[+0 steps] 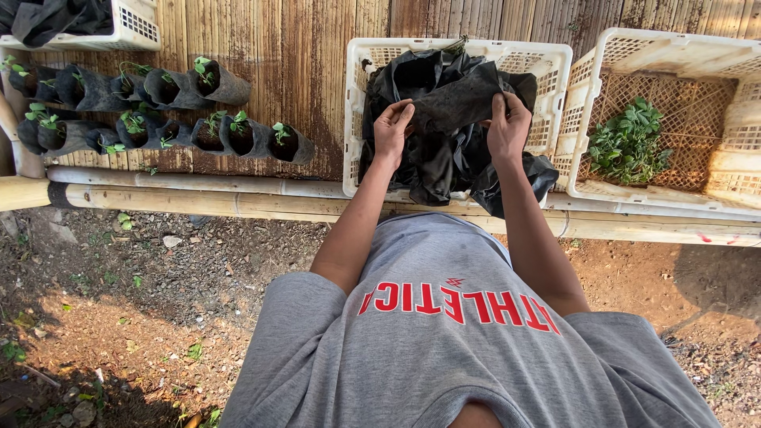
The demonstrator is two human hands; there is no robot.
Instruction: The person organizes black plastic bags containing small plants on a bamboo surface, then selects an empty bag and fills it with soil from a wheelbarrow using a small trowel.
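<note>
- Bench [301, 95] of bamboo slats: two rows of filled planting bags [158, 111] with seedlings already lie on your left.
- Crate [555, 71] before you: empty black bags remain heaped inside.
- Right-hand crate [737, 103]: loose seedlings [629, 141] wait, unplanted.
- Your left hand [391, 131] and right hand [507, 127]: both pinch one black bag [460, 103], held over the heap.

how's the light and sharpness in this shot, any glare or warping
Head view: hard sunlight glares on the right white crate and the bamboo bench; the soil at lower left lies in shade. Both hands, left hand and right hand, on the black grow bag are sharp; the bamboo poles bow slightly, a wide-lens effect.
</note>
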